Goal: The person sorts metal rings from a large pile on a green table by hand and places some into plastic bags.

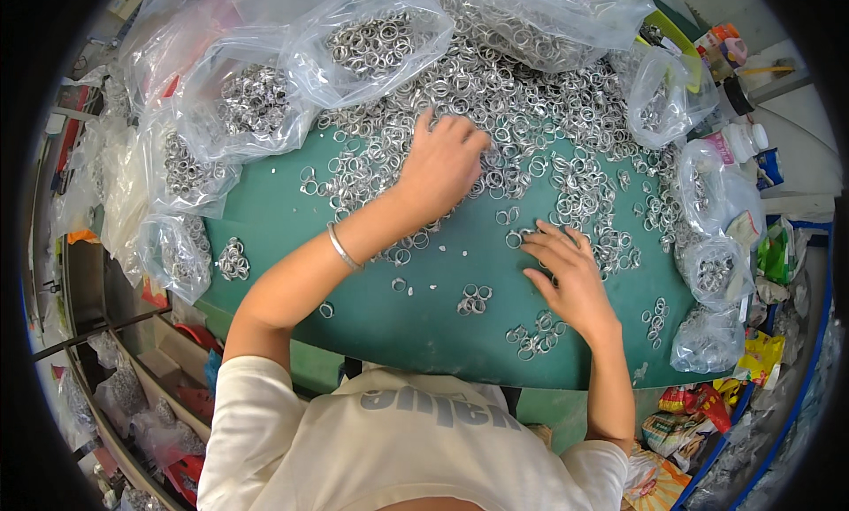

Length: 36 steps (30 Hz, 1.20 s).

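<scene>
A large heap of silver-coloured metal rings (508, 95) spreads over the far part of a green table mat (371, 325). My left hand (442, 161) reaches into the near side of this heap, its fingers curled down among the rings. What lies under its fingertips is hidden. To the right, my right hand (568, 268) hovers low over the mat, thumb and fingers apart. Its fingertips are close to a single ring (514, 239); whether they touch it, I cannot tell. Small groups of rings, one a cluster (475, 299) and another a looser group (537, 336), lie near it.
Clear plastic bags of rings line the table's back and sides, including a big open bag (376, 46), a left bag (256, 99) and a right bag (715, 272). A ring cluster (233, 260) lies at left. Beside a white bottle (747, 139), colourful packets (761, 356) crowd the right.
</scene>
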Tool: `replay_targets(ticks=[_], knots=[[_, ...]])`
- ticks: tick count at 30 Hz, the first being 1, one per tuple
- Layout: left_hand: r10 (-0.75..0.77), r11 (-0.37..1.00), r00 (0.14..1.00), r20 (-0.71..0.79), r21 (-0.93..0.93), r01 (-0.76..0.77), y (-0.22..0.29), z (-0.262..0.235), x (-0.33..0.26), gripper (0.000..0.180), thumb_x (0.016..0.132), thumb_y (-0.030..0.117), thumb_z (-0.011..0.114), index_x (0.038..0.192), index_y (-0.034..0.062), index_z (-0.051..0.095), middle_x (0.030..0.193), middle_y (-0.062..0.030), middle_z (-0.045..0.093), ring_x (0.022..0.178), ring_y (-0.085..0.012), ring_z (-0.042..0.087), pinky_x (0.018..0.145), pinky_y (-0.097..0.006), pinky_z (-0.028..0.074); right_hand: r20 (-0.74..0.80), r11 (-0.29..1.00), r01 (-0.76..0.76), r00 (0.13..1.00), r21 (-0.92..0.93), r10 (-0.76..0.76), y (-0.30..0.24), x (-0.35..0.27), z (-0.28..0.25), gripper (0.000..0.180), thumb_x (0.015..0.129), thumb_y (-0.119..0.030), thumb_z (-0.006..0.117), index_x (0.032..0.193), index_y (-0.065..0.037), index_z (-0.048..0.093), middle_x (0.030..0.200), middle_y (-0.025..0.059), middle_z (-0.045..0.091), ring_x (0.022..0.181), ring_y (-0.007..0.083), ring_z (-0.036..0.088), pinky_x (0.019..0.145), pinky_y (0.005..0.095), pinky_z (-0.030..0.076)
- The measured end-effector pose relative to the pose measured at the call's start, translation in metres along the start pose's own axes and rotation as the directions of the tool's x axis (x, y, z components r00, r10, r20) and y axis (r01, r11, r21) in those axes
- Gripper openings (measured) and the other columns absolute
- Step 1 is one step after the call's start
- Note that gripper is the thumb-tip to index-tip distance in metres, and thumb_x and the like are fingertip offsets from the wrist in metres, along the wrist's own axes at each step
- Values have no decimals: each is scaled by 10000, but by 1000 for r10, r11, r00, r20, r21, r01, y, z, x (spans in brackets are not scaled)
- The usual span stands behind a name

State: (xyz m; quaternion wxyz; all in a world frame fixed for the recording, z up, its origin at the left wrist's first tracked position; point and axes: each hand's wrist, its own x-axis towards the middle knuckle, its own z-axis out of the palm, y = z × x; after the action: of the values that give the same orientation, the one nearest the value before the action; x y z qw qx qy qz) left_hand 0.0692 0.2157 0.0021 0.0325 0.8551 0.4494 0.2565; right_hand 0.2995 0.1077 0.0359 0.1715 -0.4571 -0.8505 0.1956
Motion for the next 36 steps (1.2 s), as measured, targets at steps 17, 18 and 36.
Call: replay_targets(ticks=[17,18,36], knots=[[129,944,984,125,-319,-83,43,3,-40,276,791,42,614,1063,0,603,996,-100,553,947,-271,532,800,-373,428,-348,926,-339,899,-167,267,14,25,9,283,747,-82,733,1006,-44,624,1023,93,579,989,272,513,848,407,356],[133,934,982,136,-348,-78,47,5,-39,278,792,44,618,1066,-4,604,991,-101,551,939,-275,530,794,-374,432,-349,910,-369,892,-190,288,17,23,7,281,752,-82,729,1008,-43,623,1022,91,581,987,273,515,852,408,355],[253,892,920,298,-439,-103,85,-27,-102,174,807,58,643,977,27,620,1068,-97,562,945,-250,545,766,-346,423,-310,987,-142,944,-76,112,10,56,22,413,812,-116,687,1194,-32,554,1230,139,526,1152,317,483,938,425,380]])
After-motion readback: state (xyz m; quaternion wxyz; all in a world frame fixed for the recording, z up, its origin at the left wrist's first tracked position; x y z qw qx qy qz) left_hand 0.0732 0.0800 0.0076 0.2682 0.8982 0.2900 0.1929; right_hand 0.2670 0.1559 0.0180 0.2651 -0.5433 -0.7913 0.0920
